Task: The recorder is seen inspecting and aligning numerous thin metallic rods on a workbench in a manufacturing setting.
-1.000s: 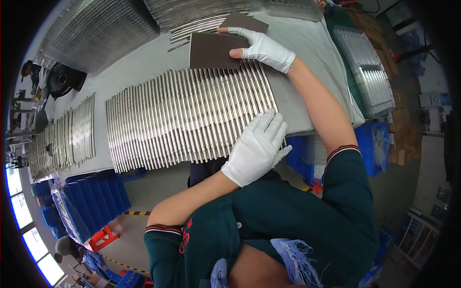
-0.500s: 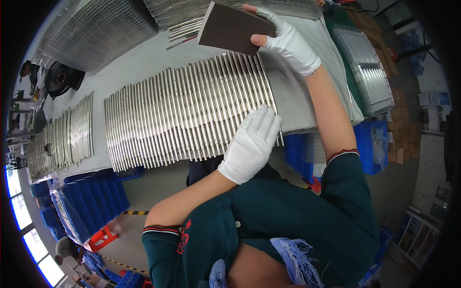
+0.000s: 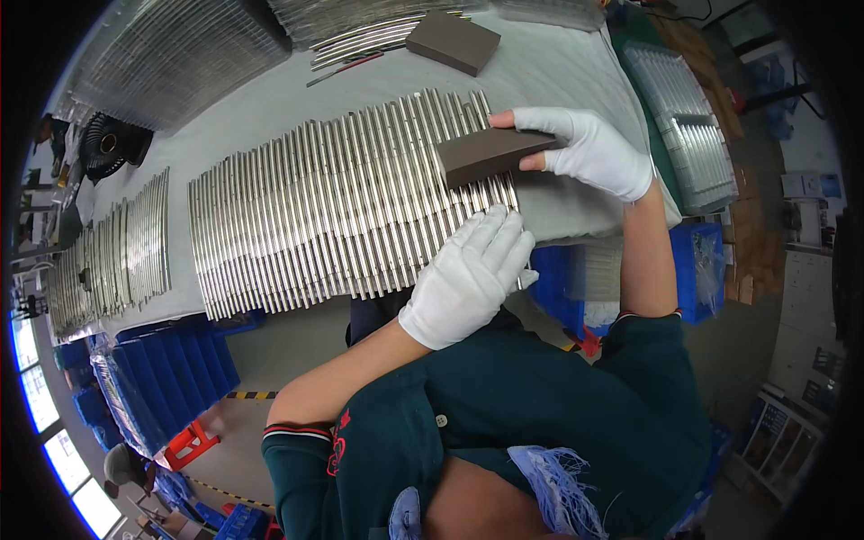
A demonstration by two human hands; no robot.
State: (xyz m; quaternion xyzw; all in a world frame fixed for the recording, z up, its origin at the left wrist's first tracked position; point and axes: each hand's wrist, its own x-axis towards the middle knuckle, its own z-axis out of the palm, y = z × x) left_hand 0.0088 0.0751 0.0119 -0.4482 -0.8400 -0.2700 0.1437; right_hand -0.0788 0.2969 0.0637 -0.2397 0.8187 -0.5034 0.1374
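Note:
A long row of shiny metal rods (image 3: 306, 207) lies side by side across the cloth-covered table. My right hand (image 3: 594, 148), in a white glove with bare thumb and fingertip, grips a dark brown sanding block (image 3: 490, 155) between thumb and fingers. The block is over the rods at the row's right end; contact is hard to make out. My left hand (image 3: 472, 274), also white-gloved, lies flat with fingers stretched over the near ends of the same rods. A second brown block (image 3: 453, 42) rests at the back beside some loose rods (image 3: 369, 43).
Another group of rods (image 3: 117, 247) lies at the table's left, near a black fan (image 3: 112, 146). Stacked clear trays (image 3: 180, 63) stand at the back left. More clear trays (image 3: 679, 126) are on the right. Blue bins (image 3: 171, 378) sit below the table edge.
My right hand has brought the block down and nearer, from above the far side to over the rods' right end. The second block has come into sight. My left hand has barely shifted.

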